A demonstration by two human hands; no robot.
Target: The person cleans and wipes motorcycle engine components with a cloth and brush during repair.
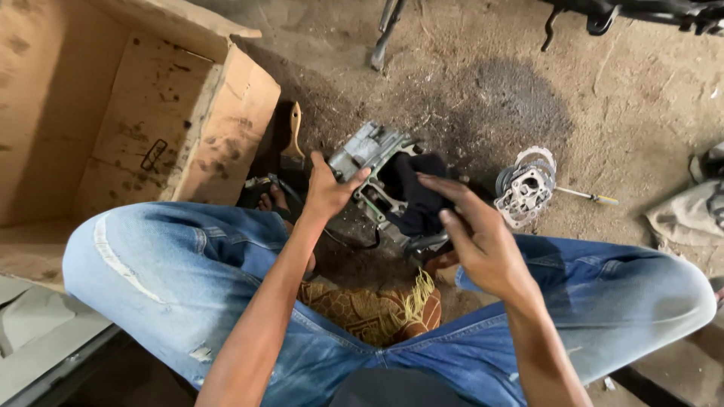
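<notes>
A grey metal engine casing is held tilted above the dirt floor between my knees. My left hand grips its near left edge, thumb over the rim. My right hand presses a dark cloth into the casing's opening, fingers stretched flat over the cloth. My legs in blue jeans are crossed below, with a patterned brown cloth in my lap.
An open, stained cardboard box stands at the left. A stack of metal gaskets and plates lies at the right, a small screwdriver beside it. A wooden-handled brush leans near the box. Metal frame parts cross the top.
</notes>
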